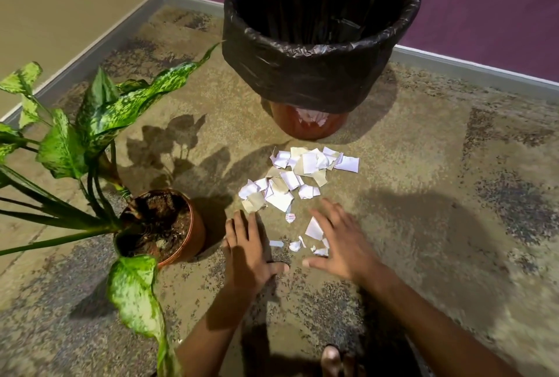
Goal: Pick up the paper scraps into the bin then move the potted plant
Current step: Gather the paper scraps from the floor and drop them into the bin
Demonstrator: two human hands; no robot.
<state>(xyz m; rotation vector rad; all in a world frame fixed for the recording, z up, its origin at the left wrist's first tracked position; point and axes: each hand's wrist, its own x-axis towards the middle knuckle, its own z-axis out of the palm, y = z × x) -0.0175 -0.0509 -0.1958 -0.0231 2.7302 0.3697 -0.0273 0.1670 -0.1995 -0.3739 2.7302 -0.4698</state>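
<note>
A: How far along are we?

B: Barely started, by our reading. The paper scraps (298, 178) lie in a loose heap on the carpet (423, 195), between us and the bin (317, 52), which stands at the far side with its black liner (302, 80) folded over the rim. A few small bits sit nearer, between our hands. The inside of the bin is too dark to tell what it holds.

A: And the potted plant?

B: The potted plant (163, 225) is at near left, untouched, just beside our left hand (251, 251). It waits until the scraps are cleared.

A: Hands?

B: Both palm-down, low over the carpet, fingers spread, holding nothing. The right hand (340, 243) is at the small near bits, the left at the heap's near-left edge. We judge they are set to sweep the scraps together.
</note>
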